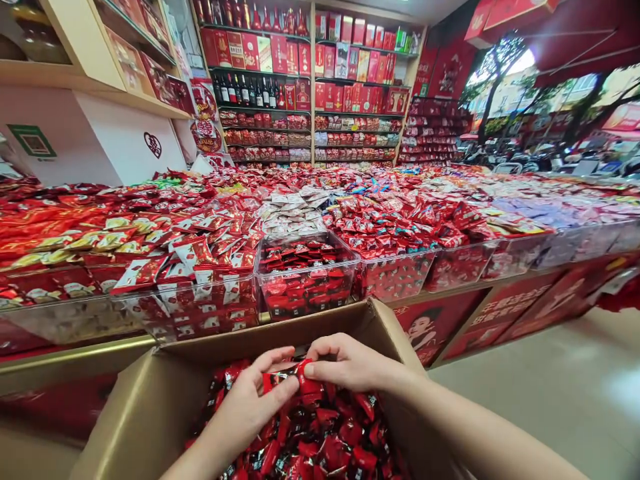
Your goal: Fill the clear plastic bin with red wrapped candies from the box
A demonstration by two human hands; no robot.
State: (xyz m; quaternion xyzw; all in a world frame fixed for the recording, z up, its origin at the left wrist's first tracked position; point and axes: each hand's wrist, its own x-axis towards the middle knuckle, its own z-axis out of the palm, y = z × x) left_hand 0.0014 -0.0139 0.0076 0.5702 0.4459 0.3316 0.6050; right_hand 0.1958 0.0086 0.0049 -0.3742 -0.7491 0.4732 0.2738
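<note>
An open cardboard box (150, 400) stands in front of me, heaped with small red-and-black wrapped candies (325, 447). My left hand (250, 400) and my right hand (350, 363) meet over the heap. Both are closed around a bunch of the red candy packets (295, 380), thumbs and fingers pinching them from either side. Just beyond the box a clear plastic bin (305, 277) on the counter holds the same red-and-black candies, about half full.
A long display counter (480, 293) carries many clear bins of red wrapped sweets. Shelves (313, 87) with red gift boxes and bottles line the back wall. A tiled floor (550, 380) lies to the right, with a street and trees outside.
</note>
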